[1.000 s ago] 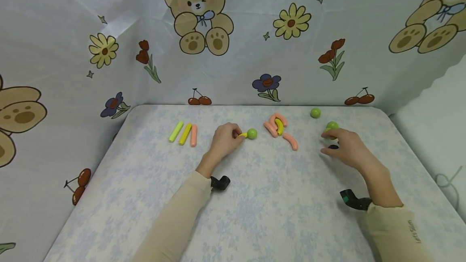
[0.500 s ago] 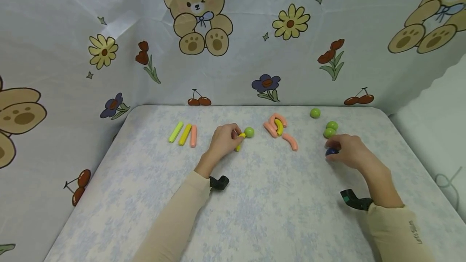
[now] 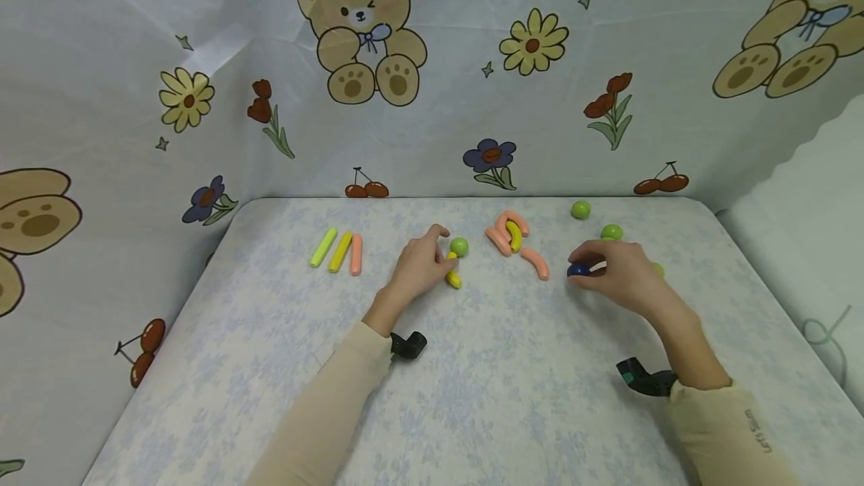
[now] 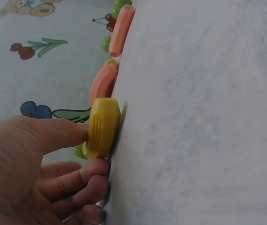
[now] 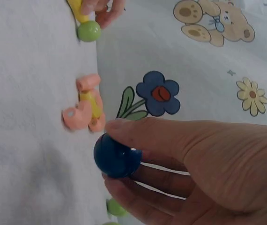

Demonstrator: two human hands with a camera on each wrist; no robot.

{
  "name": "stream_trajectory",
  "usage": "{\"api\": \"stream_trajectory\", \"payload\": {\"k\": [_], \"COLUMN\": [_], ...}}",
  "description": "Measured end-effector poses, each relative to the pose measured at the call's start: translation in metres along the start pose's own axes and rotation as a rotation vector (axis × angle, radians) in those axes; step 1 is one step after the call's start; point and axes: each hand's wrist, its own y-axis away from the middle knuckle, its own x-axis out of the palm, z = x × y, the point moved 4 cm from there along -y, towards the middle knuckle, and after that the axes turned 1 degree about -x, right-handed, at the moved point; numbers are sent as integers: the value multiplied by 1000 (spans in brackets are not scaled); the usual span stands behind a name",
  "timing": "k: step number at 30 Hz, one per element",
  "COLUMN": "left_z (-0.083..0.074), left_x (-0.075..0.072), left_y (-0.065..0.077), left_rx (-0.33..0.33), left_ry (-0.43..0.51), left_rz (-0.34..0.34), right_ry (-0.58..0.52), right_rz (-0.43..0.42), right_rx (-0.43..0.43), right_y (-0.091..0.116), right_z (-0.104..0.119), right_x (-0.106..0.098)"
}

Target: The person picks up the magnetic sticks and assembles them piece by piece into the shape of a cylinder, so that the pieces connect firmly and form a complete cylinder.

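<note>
Blue ball (image 5: pixel 117 157) pinched in right hand (image 3: pixel 625 276); yellow piece (image 3: pixel 454 277) beside left hand (image 3: pixel 420 265).

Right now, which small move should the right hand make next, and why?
Probably carry the blue ball leftward, toward the green ball near the left hand: the right hand holds the blue ball, and the left thumb is at the yellow curved piece beside that green ball.
</note>
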Motion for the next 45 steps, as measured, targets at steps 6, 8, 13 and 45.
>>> {"api": "stream_trajectory", "payload": {"k": [6, 8, 13, 45], "left_z": [-4, -7, -14, -24], "left_x": [2, 3, 7, 36], "left_y": [2, 2, 5, 10], "left_rx": [28, 35, 45, 10], "left_ry": [-1, 6, 16, 201], "left_rz": [30, 43, 78, 141], "right_ry": [-57, -72, -113, -199], "right_rz": [-6, -4, -7, -22], "right_rx": [-32, -56, -133, -282], "right_y": [-4, -5, -8, -13], "right_z": [15, 20, 31, 61], "right_x": [12, 19, 36, 77]}}
